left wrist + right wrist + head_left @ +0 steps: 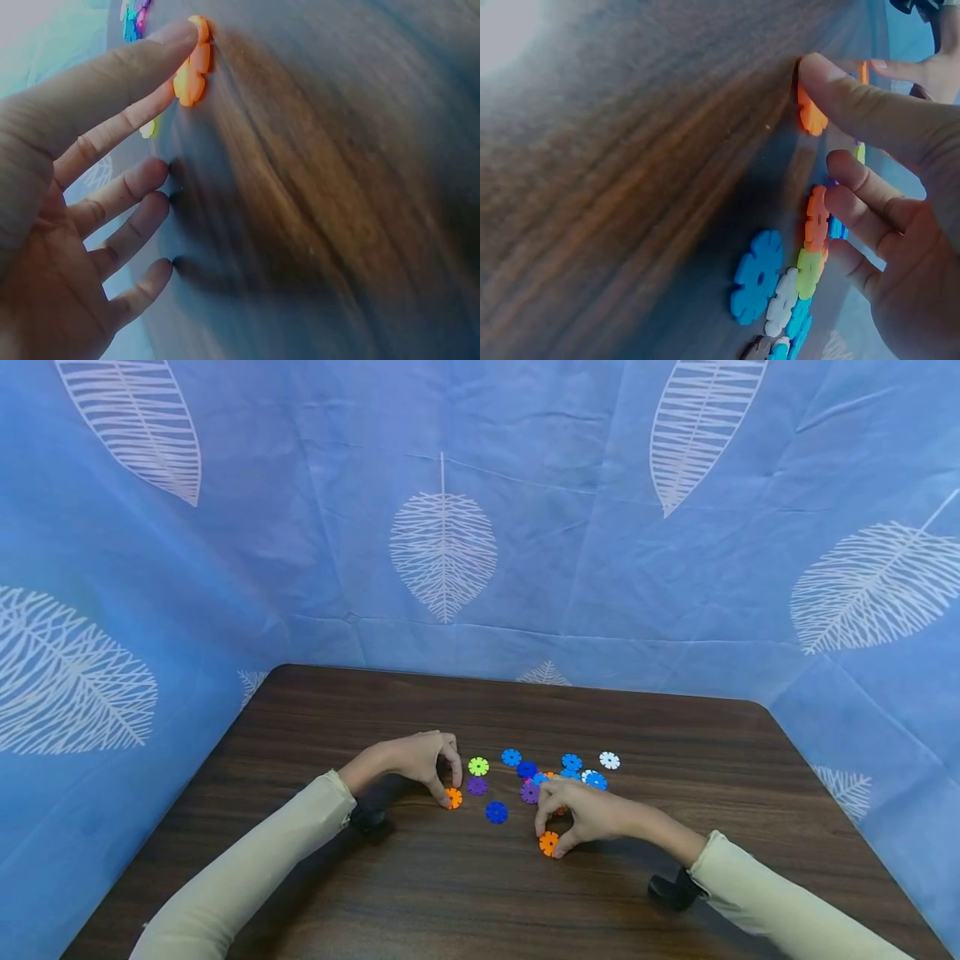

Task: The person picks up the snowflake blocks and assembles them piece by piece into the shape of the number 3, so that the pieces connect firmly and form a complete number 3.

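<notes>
My left hand (420,760) pinches an orange notched disc (453,798) between thumb and index finger, at the left side of the group. In the left wrist view that disc (193,64) stands against the thumb tip, while the other fingers are spread, their tips at the tabletop. Nearer the front, my right hand (588,810) holds another orange notched disc (548,843) between index finger and thumb. The thumb covers part of this disc (810,109) in the right wrist view. A yellow-green disc (478,767) and a purple disc (477,786) lie just right of the left hand.
Loose discs lie between and behind the hands: a dark blue one (497,812), a light blue one (512,757), a white one (610,761) and several overlapping ones, partly hidden by the right hand. The brown wooden table (420,893) meets a blue leaf-patterned cloth (555,585) behind.
</notes>
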{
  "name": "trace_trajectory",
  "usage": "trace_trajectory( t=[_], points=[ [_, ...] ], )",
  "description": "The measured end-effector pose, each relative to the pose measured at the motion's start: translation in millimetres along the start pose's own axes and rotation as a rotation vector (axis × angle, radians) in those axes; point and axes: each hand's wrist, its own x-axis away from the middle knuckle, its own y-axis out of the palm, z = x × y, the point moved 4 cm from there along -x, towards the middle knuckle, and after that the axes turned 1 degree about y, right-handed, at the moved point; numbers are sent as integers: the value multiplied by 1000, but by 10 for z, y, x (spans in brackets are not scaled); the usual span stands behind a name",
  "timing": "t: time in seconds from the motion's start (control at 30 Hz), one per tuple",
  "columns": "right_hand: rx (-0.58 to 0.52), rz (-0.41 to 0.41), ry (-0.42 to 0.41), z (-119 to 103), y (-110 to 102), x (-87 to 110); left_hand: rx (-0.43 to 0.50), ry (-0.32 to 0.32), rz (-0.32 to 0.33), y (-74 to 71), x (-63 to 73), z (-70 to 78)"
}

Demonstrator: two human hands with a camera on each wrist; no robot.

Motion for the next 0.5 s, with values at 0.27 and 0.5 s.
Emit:
trace_trajectory(
  t=[0.27,0.5],
  points=[
    [20,61,-23,-30,-69,-112,50,18,-24,19,-68,-6],
    [17,108,7,-1,-129,-216,70,37,8,45,-111,-24]
  ],
)
